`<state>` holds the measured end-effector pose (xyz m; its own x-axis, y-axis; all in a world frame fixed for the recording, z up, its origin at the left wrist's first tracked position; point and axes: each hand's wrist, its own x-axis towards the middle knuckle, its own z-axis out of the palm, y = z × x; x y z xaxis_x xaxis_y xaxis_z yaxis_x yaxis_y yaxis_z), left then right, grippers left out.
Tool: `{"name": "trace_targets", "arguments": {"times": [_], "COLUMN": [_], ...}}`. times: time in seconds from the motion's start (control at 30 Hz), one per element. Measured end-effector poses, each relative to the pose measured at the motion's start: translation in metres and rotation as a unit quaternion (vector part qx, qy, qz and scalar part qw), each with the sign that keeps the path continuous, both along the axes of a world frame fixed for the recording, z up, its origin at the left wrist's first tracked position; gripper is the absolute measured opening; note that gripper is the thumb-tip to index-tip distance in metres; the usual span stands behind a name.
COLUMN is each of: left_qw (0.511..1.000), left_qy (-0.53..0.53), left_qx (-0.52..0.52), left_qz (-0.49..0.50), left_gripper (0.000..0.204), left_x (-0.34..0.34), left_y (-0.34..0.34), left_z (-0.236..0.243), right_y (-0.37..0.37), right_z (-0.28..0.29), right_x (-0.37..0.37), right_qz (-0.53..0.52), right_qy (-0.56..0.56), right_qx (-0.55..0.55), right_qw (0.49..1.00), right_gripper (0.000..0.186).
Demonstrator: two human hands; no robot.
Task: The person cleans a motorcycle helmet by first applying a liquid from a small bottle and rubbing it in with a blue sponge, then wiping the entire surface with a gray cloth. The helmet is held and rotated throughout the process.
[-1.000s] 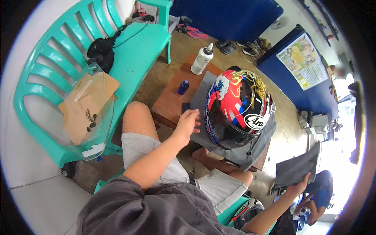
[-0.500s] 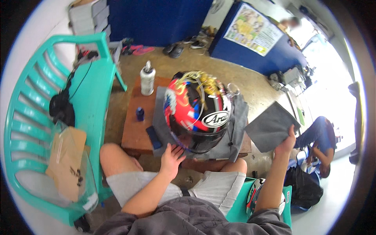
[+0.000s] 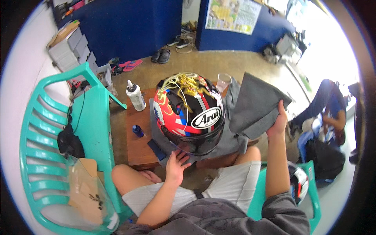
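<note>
Holds a gray cloth (image 3: 256, 103) clamped in the right grip (image 3: 278, 122) beside the helmet (image 3: 182, 113) on the desk (image 3: 137, 153), and holds the left grip (image 3: 176, 166) apart by the dark visor (image 3: 200, 143).

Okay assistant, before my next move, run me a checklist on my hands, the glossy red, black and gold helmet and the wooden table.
1. Square dark-grey fabric cloth gripped in the right hand: ok.
2. Left hand empty, fingers spread: ok.
3. Left hand clear of the helmet: cannot tell; the fingers overlap its lower edge in view.
4. Helmet resting on the grey spread-out fabric over the brown wooden table: ok.
5. Table's left side free of bottles: not ok; a white plastic nozzle bottle and a small dark-blue bottle stand there.
</note>
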<state>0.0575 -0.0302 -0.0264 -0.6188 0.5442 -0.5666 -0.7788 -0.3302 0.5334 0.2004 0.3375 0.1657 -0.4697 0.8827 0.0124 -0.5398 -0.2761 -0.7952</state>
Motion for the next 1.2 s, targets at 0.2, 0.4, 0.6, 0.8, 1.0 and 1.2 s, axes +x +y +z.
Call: {"name": "trace_targets", "arguments": {"times": [0.2,0.4,0.6,0.8,1.0,1.2], "left_qw": [0.997,0.976,0.743,0.433,0.460,0.492], "left_qy": [0.046,0.129,0.425,0.491,0.549,0.533], "left_qx": [-0.028,-0.162,-0.295,-0.257,-0.290,-0.326], "left_qz": [-0.054,-0.073,-0.424,-0.711,-0.635,-0.606], "left_gripper": [0.032,0.029,0.027,0.071,0.072,0.073], "left_x": [-0.012,-0.015,0.028,0.063,0.050,0.030], "left_y": [-0.011,-0.008,-0.010,-0.001,-0.001,-0.018], "left_z": [-0.003,-0.009,0.028,0.040,0.030,0.014], "right_y": [-0.044,-0.071,-0.037,-0.032,-0.035,-0.043], "right_z": [-0.092,-0.151,-0.218,-0.250,-0.248,-0.241], "right_x": [0.047,0.068,0.082,0.077,0.076,0.074], "right_qz": [0.126,0.263,0.305,0.313,0.273,0.262], "right_qy": [-0.368,-0.179,-0.234,-0.229,-0.195,-0.184], "right_qx": [-0.103,-0.322,-0.278,-0.198,-0.201,-0.215], "right_qw": [0.916,0.892,0.880,0.900,0.920,0.923], "right_gripper": [0.044,0.038,0.039,0.037,0.037,0.037]}}
